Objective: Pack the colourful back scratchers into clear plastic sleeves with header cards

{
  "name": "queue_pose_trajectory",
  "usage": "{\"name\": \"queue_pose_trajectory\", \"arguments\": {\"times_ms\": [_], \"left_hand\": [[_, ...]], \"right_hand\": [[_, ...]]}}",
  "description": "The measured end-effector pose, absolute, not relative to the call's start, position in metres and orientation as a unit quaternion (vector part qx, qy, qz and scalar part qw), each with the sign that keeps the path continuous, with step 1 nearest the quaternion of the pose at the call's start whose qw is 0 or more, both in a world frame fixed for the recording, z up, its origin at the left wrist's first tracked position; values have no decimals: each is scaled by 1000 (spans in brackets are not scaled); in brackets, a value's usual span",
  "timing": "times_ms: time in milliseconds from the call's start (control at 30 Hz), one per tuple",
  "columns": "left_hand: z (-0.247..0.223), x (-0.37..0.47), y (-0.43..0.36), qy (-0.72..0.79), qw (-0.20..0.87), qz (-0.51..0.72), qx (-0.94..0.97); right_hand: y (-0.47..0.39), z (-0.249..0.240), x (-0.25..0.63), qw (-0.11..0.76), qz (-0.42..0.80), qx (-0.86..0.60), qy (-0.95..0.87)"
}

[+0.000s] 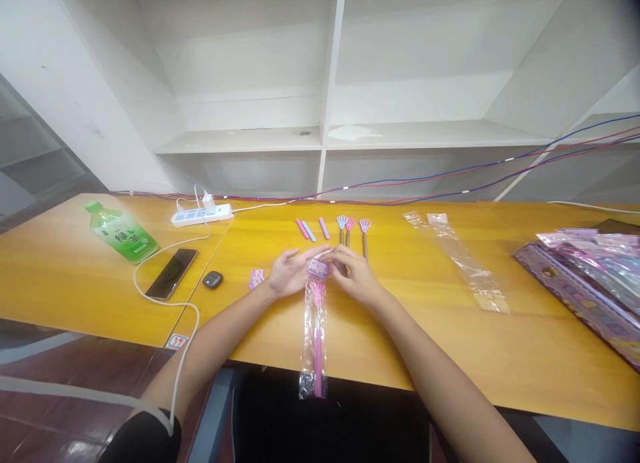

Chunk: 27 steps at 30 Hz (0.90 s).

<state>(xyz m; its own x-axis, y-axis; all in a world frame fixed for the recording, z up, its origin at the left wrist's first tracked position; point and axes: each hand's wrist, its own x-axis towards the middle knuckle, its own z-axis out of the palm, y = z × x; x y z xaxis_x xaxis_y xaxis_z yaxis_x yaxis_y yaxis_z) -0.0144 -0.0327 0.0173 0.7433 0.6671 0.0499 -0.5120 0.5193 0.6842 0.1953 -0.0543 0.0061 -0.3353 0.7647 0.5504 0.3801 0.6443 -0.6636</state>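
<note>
Between my hands hangs a clear plastic bag (pixel 303 346) with a purple printed card (pixel 319 268) at its top. Inside it is a pink back scratcher (pixel 319 356), claw end up, its lower end past the table's front edge. My right hand (pixel 350 271) has its fingers closed at the card's upper edge. Fingers stretched and thumb apart, my left hand (pixel 293 273) rests against the card's left side. Just beyond lie three bare back scratchers with a blue claw (pixel 341 221), a red-pink claw (pixel 351 223) and a purple claw (pixel 365 225).
Pink (pixel 302 228), blue (pixel 309 231) and purple (pixel 325 228) sticks lie behind my hands. Printed cards (pixel 257 278) are at left. Empty clear bags (pixel 465 263) and a packaged pile (pixel 590 263) lie right. Bottle (pixel 123 233), phone (pixel 173 273), black case (pixel 213 279) and power strip (pixel 203 214) stand left.
</note>
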Motion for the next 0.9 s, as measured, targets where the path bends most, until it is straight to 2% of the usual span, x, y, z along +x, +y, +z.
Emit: {"name": "queue_pose_trajectory", "arguments": {"times_ms": [300,467,600,800,900], "left_hand": [[16,-14,-32,118,858,341,365],[17,-13,-32,113,852,347,375],[16,-12,-32,102,852,340,384],[16,-11,-31,93,846,330,408],[15,-12,-31,103,834,337,424]], "right_hand": [[-53,4,201,405,162,-374,-818],[-44,0,202,460,136,-480,-734],[-38,-6,201,475,179,-487,-711],[-31,-21,195,528,354,-448,-628],[-28,-22,195,547,379,-437,-605]]}}
